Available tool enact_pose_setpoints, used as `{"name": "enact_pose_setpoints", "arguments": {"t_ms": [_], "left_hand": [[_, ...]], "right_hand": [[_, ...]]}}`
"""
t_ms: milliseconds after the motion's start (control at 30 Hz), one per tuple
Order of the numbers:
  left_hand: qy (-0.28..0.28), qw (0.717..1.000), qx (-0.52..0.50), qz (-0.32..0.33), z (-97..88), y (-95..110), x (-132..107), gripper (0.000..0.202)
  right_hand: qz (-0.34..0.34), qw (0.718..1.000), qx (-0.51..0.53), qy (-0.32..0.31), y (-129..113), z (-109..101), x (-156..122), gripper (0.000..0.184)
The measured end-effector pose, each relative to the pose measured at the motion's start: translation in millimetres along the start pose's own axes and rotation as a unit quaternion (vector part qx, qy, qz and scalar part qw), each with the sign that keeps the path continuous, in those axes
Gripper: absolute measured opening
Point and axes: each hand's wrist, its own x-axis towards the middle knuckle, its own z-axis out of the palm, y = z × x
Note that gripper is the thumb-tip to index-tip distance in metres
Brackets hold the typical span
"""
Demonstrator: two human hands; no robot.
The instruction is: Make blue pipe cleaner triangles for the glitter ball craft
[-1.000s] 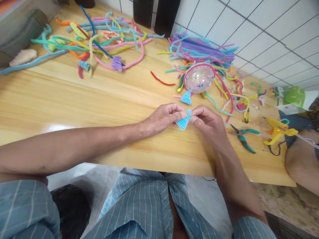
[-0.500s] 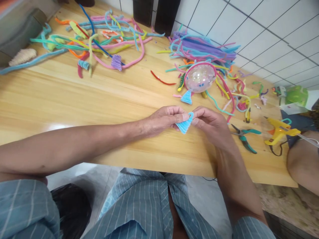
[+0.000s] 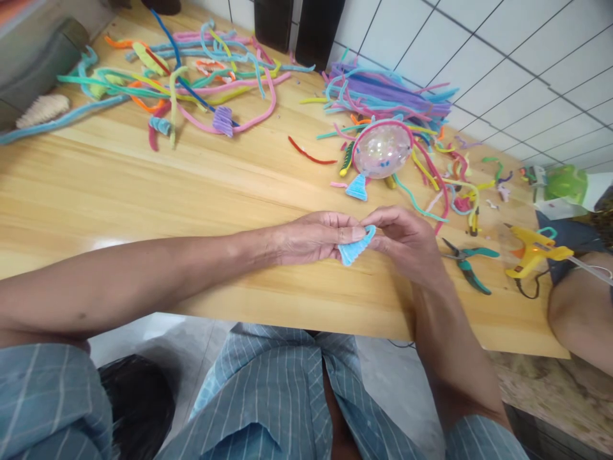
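Note:
Between my hands, above the front of the wooden table, is a small light-blue triangle (image 3: 354, 249) that looks bent from fuzzy pipe cleaner. My left hand (image 3: 323, 236) is closed on its left side, thumb on top. The fingers of my right hand (image 3: 400, 239) pinch its narrow looped tip; part of the tip is hidden behind them. A similar blue pipe-cleaner piece (image 3: 357, 188) lies just beyond my hands. It touches or nearly touches a clear round bubble-like piece (image 3: 383, 150) with a pink pipe-cleaner rim.
Loose pipe cleaners (image 3: 230, 83) lie at the back left, and a purple-and-blue bundle (image 3: 387, 92) at the back right. On the right are teal-handled pliers (image 3: 472, 263) and a yellow glue gun (image 3: 536, 249). Another person's arm (image 3: 582, 306) rests at the right edge.
The blue triangle has tilted and dropped slightly, its wide end turning toward the left. Both hands still hold it, with my right fingers shifted a little around its tip.

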Motion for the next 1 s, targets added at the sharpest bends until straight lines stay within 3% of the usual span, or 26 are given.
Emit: {"name": "enact_pose_setpoints", "arguments": {"t_ms": [200,500,800,1000], "left_hand": [[-0.021,1.000,-0.010,-0.004,-1.6,-2,0,0.048],[0.004,1.000,-0.011,-0.012,-1.0,-6,-1,0.054],[0.142,0.976,0.112,0.118,4.5,-10,0,0.047],[0.180,0.944,0.181,0.208,2.9,-4,-2,0.042]], "right_hand": [[-0.061,0.998,0.010,-0.003,-2,2,4,0.035],[-0.052,0.998,0.028,0.003,-7,3,5,0.034],[0.006,0.999,0.017,0.035,-4,2,2,0.047],[0.019,0.998,0.034,0.047,-1,4,3,0.046]]}}
